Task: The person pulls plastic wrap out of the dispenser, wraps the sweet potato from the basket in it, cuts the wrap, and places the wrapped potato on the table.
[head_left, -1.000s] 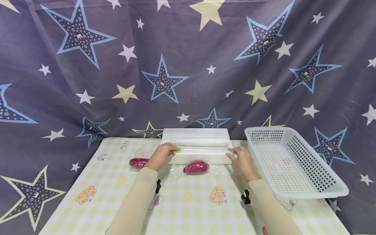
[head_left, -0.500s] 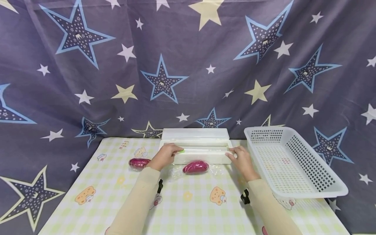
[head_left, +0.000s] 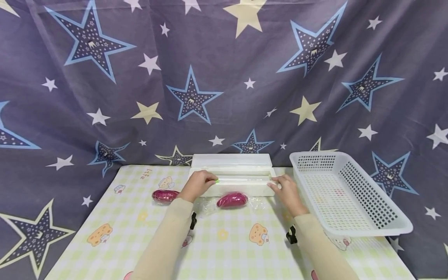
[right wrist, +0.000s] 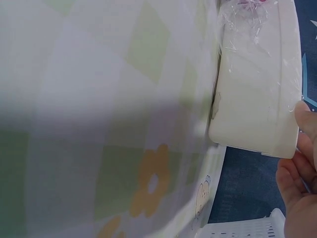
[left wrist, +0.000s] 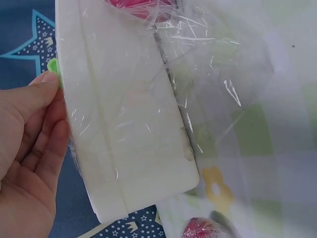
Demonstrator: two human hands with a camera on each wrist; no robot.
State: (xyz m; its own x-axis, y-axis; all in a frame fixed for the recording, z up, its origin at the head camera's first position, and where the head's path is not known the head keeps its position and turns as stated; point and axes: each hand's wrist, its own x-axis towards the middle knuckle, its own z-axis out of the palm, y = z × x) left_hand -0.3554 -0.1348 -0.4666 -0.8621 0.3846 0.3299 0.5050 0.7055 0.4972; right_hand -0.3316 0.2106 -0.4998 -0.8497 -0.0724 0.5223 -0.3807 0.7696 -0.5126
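A white cling film dispenser (head_left: 257,190) lies across the back of the table with its lid (head_left: 231,160) raised. My left hand (head_left: 198,186) pinches a small green slider (left wrist: 53,65) at its front top edge, left of the middle. My right hand (head_left: 287,191) grips the same edge at the right end, thumb in front and fingers behind. Clear film (left wrist: 213,64) hangs over the front wall and spreads onto the table. On it lies a magenta, sweet-potato-shaped thing (head_left: 232,200). Another magenta one (head_left: 165,195), wrapped in film, lies by my left wrist.
At the right stands a white perforated plastic basket (head_left: 364,229), close to my right forearm. A green-and-white checked cloth (head_left: 224,256) covers the table. Behind it hangs a dark curtain (head_left: 224,46) with stars.
My left hand has slid a short way right along the dispenser's edge with the green slider. My right hand keeps its place at the right end.
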